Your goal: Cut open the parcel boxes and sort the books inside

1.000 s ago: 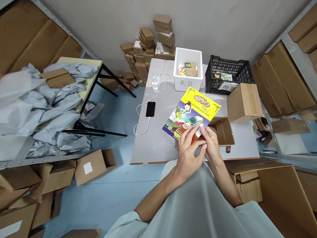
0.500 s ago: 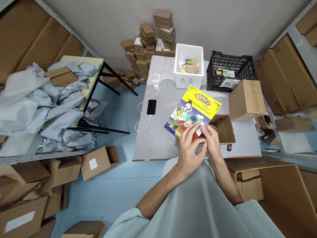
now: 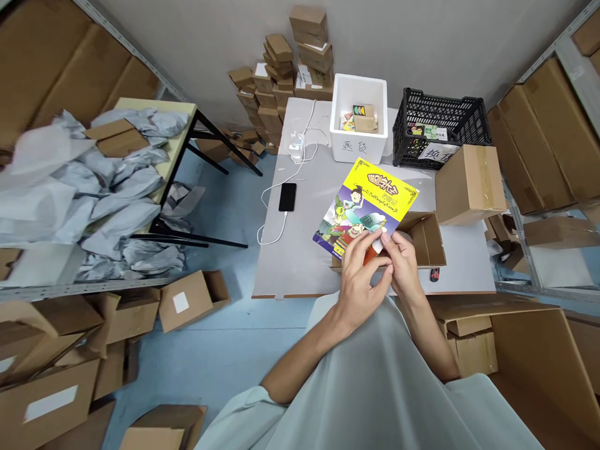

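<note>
A children's book (image 3: 368,209) with a yellow and purple cartoon cover is tilted above the table, over an open cardboard box (image 3: 425,240). My left hand (image 3: 360,284) is closed at its lower edge, the fingers lying over the cover. Close beside it, my right hand (image 3: 404,262) pinches the lower right corner, thumb on top. The fingertips of both hands nearly meet there. A small white piece and an orange-red patch show between the fingers; what they belong to I cannot make out. The hands and book partly cover the box.
On the grey table (image 3: 300,269) lie a phone (image 3: 287,197) on a white cable and a small red-black object (image 3: 434,274). Behind stand a white foam bin (image 3: 359,150), a black crate (image 3: 440,112) and a closed carton (image 3: 469,187). Grey parcels (image 3: 122,181) cover the left table.
The book has tipped slightly, with both hands staying at its lower edge. The whole view has shifted a little as my head moved.
</note>
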The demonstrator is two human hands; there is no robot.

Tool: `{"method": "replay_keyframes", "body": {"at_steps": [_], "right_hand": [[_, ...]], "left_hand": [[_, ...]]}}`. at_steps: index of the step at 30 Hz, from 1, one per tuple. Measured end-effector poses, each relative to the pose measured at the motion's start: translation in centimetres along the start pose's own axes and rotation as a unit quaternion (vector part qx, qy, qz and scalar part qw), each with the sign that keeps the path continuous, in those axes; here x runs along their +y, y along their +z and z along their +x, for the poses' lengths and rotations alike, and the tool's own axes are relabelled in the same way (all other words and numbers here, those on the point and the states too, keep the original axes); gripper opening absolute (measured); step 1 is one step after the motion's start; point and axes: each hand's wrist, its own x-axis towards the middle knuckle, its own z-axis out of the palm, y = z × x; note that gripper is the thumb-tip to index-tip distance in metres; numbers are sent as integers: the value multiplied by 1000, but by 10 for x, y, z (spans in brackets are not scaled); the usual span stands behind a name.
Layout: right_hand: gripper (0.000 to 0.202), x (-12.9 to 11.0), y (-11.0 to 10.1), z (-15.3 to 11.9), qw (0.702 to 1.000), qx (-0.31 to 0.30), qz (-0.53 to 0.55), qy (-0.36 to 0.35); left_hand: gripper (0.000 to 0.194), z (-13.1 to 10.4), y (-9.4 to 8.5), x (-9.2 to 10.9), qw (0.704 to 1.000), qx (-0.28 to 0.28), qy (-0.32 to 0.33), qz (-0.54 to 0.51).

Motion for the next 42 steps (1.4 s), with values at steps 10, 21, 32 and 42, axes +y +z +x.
{"method": "replay_keyframes", "body": {"at_steps": [10,21,32,42], "right_hand": [[50,-7,-28,9,998,-47,-28,-22],[50,-15,-51,27,987,-113,-113,-24],[41,5,20,-19,960,-1,-221,-172],[41,-13,-2,8,981,49,-143,-123]], "left_hand": [[26,32,-48,-69,990,81,-96,-60],[54,46,-58,-109,871,-134,-313,-353],[35,20,-19,-62,959,95,-208,-169],[31,16,-22,-74,990,76,-43,-113]]}}
